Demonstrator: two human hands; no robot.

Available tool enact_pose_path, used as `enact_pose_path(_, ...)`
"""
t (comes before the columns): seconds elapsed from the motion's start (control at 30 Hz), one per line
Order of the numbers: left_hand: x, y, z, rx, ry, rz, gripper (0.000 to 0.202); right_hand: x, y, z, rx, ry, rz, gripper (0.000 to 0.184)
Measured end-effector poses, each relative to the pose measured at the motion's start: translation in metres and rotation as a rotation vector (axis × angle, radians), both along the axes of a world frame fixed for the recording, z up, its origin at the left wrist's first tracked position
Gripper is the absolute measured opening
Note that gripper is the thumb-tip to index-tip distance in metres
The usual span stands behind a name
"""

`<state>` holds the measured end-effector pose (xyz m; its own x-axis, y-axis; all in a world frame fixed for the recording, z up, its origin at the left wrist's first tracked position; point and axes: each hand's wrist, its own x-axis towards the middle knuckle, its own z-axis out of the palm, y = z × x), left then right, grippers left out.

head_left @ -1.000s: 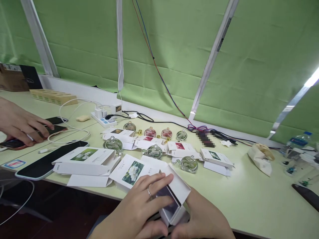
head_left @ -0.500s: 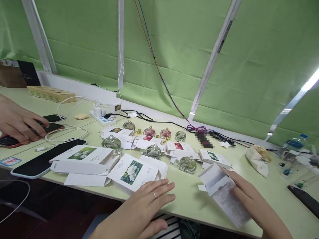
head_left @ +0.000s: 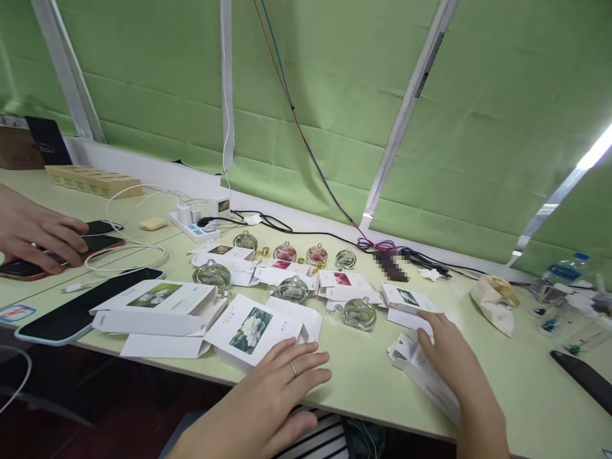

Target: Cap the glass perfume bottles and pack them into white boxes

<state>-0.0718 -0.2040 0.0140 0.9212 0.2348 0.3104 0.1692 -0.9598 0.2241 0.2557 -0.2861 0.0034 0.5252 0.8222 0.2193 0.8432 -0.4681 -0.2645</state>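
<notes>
My left hand (head_left: 272, 395), a ring on one finger, is held with its fingers stretched out at the table's front edge. It overlaps the near corner of a white box (head_left: 251, 331) with a white flower picture. My right hand (head_left: 449, 357) reaches over an opened white box (head_left: 425, 376) lying on its side, its flaps toward the bottles. The thumb and forefinger are apart, and the fingertips come close to a flat box with a green picture (head_left: 408, 298). The other fingers are partly hidden. Nearby lies a round glass bottle (head_left: 359, 314) with dried plants inside.
More round bottles (head_left: 292, 290) and boxes (head_left: 155, 296) lie across the middle. A large phone (head_left: 90, 309) and another person's hand (head_left: 43, 233) over phones are at left. A power strip (head_left: 194, 227), a cloth pouch (head_left: 492, 303) and a water bottle (head_left: 564, 271) stand further off.
The white box in my right hand has been lowered onto the table, and that hand has moved up and forward over it. My left hand has barely shifted.
</notes>
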Motion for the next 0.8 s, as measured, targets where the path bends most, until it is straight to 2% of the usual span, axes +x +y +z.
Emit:
enact_pose_path(0.1,-0.001,-0.001,0.000,0.039,0.008,0.001,0.040,-0.031,0.020,-0.003,0.298,0.044,0.177,0.043)
enact_pose_path(0.17,-0.001,-0.002,-0.001,0.053,0.015,0.009,0.040,-0.049,0.034,-0.011,0.384,0.164,0.267,0.048)
enact_pose_path(0.27,-0.001,0.000,-0.003,0.072,0.008,0.019,0.039,-0.062,0.049,-0.025,0.372,0.225,0.277,0.051)
enact_pose_path(0.4,0.002,0.006,-0.006,0.105,-0.063,0.043,0.035,-0.060,0.053,-0.032,0.355,0.238,0.238,0.042)
enact_pose_path(0.5,0.005,0.009,-0.011,0.123,-0.100,0.061,0.033,-0.055,0.048,-0.027,0.341,0.242,0.242,0.035)
enact_pose_path(0.63,0.007,0.011,-0.017,0.148,-0.084,0.079,0.032,-0.054,0.033,-0.010,0.315,0.251,0.282,0.031)
enact_pose_path(0.8,0.011,0.011,-0.024,0.166,-0.095,0.130,0.035,-0.077,0.016,0.014,0.188,0.406,0.539,0.024)
